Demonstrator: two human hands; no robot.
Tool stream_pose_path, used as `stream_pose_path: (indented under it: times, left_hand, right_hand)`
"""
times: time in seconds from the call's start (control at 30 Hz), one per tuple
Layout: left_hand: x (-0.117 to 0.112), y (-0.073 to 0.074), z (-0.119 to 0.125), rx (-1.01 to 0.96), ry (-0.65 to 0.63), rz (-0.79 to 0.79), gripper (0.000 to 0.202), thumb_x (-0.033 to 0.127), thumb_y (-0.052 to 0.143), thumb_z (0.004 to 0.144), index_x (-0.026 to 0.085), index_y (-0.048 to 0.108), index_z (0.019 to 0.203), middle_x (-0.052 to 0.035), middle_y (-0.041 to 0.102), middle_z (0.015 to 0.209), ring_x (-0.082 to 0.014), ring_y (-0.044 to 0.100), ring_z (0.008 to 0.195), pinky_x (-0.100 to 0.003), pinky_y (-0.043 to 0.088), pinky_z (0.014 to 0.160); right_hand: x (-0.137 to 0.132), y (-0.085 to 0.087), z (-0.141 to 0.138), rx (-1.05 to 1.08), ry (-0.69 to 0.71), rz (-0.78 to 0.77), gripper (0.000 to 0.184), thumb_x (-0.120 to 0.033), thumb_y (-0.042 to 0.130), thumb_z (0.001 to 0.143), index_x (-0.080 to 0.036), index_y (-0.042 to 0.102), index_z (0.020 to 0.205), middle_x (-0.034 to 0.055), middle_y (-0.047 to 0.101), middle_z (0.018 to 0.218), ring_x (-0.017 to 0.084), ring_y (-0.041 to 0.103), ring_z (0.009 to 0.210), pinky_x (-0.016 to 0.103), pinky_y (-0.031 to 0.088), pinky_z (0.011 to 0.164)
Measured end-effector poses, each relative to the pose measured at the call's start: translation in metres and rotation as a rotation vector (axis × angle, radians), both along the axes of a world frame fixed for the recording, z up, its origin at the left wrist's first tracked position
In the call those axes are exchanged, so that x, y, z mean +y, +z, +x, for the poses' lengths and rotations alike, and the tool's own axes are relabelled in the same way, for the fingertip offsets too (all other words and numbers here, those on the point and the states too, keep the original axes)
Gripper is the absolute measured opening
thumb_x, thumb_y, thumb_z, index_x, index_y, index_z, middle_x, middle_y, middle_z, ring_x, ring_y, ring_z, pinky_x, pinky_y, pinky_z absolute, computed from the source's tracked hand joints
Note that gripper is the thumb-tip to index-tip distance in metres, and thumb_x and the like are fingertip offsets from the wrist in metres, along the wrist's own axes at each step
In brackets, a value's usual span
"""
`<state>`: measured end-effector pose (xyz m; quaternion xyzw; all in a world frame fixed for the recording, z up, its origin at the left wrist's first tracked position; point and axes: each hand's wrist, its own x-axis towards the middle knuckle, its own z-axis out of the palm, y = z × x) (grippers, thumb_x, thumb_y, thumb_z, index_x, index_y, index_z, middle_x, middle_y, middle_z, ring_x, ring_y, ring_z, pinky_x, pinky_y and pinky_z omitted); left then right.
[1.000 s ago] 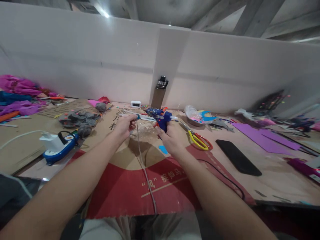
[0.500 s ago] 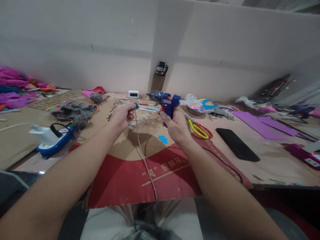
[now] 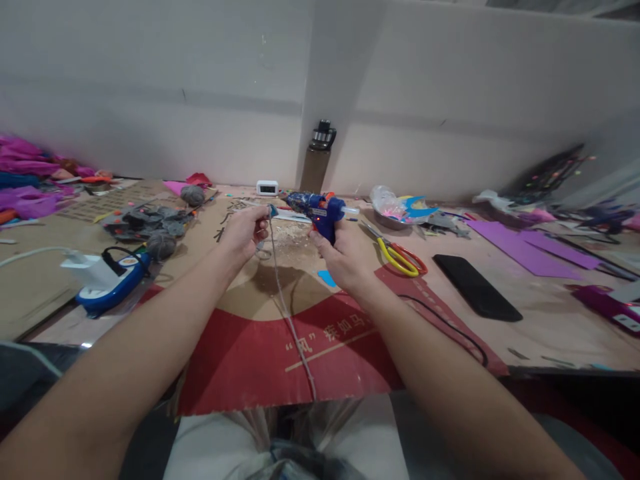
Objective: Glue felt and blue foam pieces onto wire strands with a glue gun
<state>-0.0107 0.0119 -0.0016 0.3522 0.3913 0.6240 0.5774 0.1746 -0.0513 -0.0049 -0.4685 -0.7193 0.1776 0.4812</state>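
My right hand (image 3: 343,257) is wrapped round the handle of a blue hot glue gun (image 3: 320,213), with a clear glue stick (image 3: 351,211) poking out of its back. The gun's nozzle points left, close to a small dark blue piece (image 3: 273,211) pinched in the fingertips of my left hand (image 3: 246,233). From that piece a thin grey string of yarn (image 3: 284,303) hangs down across the red and brown cardboard (image 3: 230,360) toward my lap. Under the glue gun lies a light blue scrap (image 3: 327,277) on the cardboard, partly covered by my right hand.
Yellow and red-handled scissors (image 3: 400,257) and a black phone (image 3: 477,287) lie at right, near purple sheets (image 3: 523,247). A bowl (image 3: 395,220) and a bottle (image 3: 316,160) stand behind. Grey yarn pieces (image 3: 150,223) and a blue power strip (image 3: 113,287) are at left.
My right hand has moved the glue gun left and slightly down, bringing its nozzle nearer the blue piece. My left hand has stayed almost still.
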Motion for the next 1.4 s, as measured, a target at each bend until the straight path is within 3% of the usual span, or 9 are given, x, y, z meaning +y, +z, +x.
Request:
stream_pose_path:
  times: [0.2, 0.67, 0.93, 1.4]
  left_hand:
    - [-0.001, -0.001, -0.001, 0.002, -0.009, 0.027, 0.014, 0.010, 0.065, 0.065, 0.014, 0.052, 0.061, 0.0045, 0.047, 0.057, -0.0012, 0.040, 0.043, -0.012, 0.030, 0.037]
    - [-0.003, 0.000, 0.002, 0.031, -0.009, 0.060, 0.013, 0.010, 0.063, 0.063, 0.015, 0.052, 0.058, 0.0034, 0.048, 0.053, -0.0035, 0.044, 0.046, -0.013, 0.037, 0.042]
    - [-0.005, 0.001, 0.003, 0.074, -0.020, 0.069, 0.010, 0.010, 0.064, 0.062, 0.015, 0.055, 0.061, 0.0044, 0.047, 0.053, -0.0036, 0.041, 0.044, -0.014, 0.034, 0.042]
    - [-0.002, -0.001, 0.002, 0.143, -0.005, 0.118, 0.012, 0.008, 0.061, 0.062, 0.015, 0.054, 0.056, 0.0033, 0.046, 0.051, -0.0041, 0.041, 0.044, -0.016, 0.032, 0.041]
  right_hand:
    - [0.004, -0.008, -0.003, -0.055, 0.056, 0.055, 0.031, -0.035, 0.047, 0.088, -0.020, 0.054, 0.114, 0.0108, 0.063, 0.110, 0.024, 0.058, 0.098, 0.039, 0.044, 0.087]
    - [0.007, -0.013, -0.004, -0.149, 0.042, 0.106, 0.030, -0.036, 0.046, 0.088, -0.018, 0.053, 0.112, 0.0125, 0.065, 0.104, 0.025, 0.060, 0.094, 0.039, 0.046, 0.081]
    - [0.009, -0.015, -0.005, -0.180, -0.006, 0.093, 0.029, -0.038, 0.046, 0.088, -0.017, 0.054, 0.107, 0.0134, 0.066, 0.099, 0.026, 0.062, 0.089, 0.040, 0.048, 0.078]
    - [0.007, -0.013, -0.006, -0.192, 0.007, 0.124, 0.036, -0.034, 0.045, 0.088, -0.016, 0.052, 0.118, 0.0151, 0.065, 0.109, 0.027, 0.061, 0.099, 0.041, 0.048, 0.083]
